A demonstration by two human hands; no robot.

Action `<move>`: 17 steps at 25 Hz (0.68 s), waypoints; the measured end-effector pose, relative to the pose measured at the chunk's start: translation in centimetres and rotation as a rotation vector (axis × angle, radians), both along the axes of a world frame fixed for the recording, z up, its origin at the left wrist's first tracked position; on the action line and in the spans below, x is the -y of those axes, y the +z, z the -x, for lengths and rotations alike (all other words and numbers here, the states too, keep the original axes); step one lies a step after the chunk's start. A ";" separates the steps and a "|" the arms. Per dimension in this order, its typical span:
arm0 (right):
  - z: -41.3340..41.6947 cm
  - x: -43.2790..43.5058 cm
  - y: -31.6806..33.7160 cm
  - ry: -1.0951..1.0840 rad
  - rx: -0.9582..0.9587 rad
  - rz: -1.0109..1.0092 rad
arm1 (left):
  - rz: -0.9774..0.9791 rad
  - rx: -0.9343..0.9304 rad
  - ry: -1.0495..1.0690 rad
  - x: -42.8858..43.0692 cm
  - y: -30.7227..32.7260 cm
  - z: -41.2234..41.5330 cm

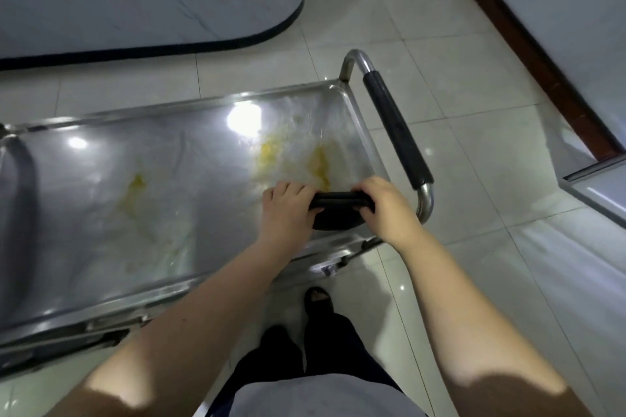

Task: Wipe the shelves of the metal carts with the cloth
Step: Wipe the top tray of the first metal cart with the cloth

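Observation:
The metal cart's top shelf (189, 159) fills the left and middle of the head view. It is shiny, with yellow smears (271, 152) near its right end and another yellow patch (135, 186) further left. A black cloth (338, 210), bunched into a dark roll, lies on the shelf's right end near the front rim. My left hand (288, 210) grips its left end and my right hand (382, 206) grips its right end, fingers curled over the top.
The cart's push handle with a black grip (396, 132) rises at the right end, and a second handle (17, 179) at the left. A pale stone tabletop with a dark edge (169, 47) lies beyond. Another metal corner (596, 186) juts in right, below a brown skirting (542, 54). My feet (318, 301) stand on tiles.

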State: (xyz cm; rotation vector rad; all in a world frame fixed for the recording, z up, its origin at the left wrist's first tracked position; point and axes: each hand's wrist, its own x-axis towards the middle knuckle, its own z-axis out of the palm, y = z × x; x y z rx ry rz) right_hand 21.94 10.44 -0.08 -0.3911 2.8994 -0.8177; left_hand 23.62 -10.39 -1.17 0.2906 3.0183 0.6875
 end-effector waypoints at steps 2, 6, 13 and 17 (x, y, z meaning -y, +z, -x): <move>-1.5 0.1 -1.1 -0.031 0.069 0.036 | -0.053 0.091 0.030 0.1 -1.5 -1.6; -2.2 -1.2 -2.7 -0.014 0.189 0.071 | -0.265 0.265 0.116 -0.8 -3.5 -2.6; 3.3 -3.0 -6.5 -0.156 0.253 -0.026 | -0.116 0.299 0.174 -4.9 -7.0 2.3; 2.1 -2.0 -9.5 -0.041 0.139 -0.225 | -0.046 0.254 0.210 -3.5 -10.0 1.1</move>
